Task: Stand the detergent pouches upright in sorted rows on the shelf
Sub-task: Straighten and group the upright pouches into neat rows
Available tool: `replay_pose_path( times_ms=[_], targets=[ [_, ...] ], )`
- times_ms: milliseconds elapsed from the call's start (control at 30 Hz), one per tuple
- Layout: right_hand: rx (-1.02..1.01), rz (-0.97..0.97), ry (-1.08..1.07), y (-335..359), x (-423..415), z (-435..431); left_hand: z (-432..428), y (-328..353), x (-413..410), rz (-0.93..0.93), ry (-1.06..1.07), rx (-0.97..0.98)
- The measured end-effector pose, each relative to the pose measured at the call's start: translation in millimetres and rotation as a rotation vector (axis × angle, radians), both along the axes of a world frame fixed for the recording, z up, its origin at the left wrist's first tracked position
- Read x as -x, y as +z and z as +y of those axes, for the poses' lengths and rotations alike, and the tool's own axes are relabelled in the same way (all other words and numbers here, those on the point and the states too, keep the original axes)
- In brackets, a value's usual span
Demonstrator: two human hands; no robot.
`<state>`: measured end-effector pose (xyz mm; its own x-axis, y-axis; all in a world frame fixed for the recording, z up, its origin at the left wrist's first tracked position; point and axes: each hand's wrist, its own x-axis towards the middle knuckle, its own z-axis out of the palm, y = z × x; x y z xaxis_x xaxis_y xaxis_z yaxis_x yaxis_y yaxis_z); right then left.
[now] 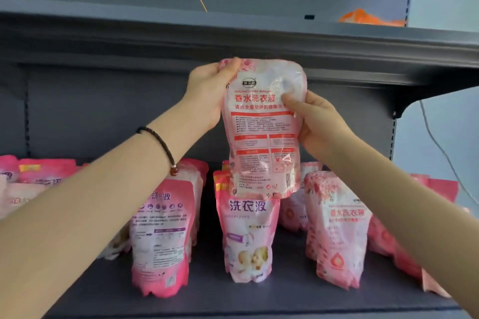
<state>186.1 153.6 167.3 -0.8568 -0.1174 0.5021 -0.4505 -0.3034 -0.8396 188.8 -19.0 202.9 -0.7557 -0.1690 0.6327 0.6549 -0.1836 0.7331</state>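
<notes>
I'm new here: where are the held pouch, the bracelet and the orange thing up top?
Held pouch (261,122): head view, printed back panel.
Bracelet (162,144): head view, beads on left wrist.
Orange thing (370,19): head view, its top.

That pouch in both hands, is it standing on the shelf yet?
No. The pouch is held upright in the air by the left hand and right hand, above the shelf.

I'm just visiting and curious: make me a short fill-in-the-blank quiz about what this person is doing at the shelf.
1. The lifted pouch is held by ____ hands.
2. The beaded bracelet sits on the ____ wrist.
3. The left hand grips the lifted pouch at its ____ corner, while the right hand holds its side.
4. The item on the upper shelf at right is ____ in colour.

Missing words: two; left; top; orange
</notes>
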Motion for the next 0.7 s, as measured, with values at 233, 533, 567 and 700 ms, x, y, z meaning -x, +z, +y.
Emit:
replay_pose_path(
  times_ms=[233,533,567,700],
  targets=[
    [0.069,0.039,-0.205,-51.1,-38.4,56.0,67.2,-50.7,-26.1,-0.061,-0.106,-0.001],
    [0.159,-0.015,-0.245,-134.5,-14.0,138.0,170.3,-185.5,-4.0,-0.227,-0.159,0.095],
    [0.152,-0.019,-0.251,-142.1,-10.0,141.4,176.0,-197.1,-2.0,-0.229,-0.157,0.082],
    [0.126,-0.029,-0.322,-176.7,6.2,155.7,206.4,-231.3,5.9,-0.225,-0.032,-0.019]
  ],
)
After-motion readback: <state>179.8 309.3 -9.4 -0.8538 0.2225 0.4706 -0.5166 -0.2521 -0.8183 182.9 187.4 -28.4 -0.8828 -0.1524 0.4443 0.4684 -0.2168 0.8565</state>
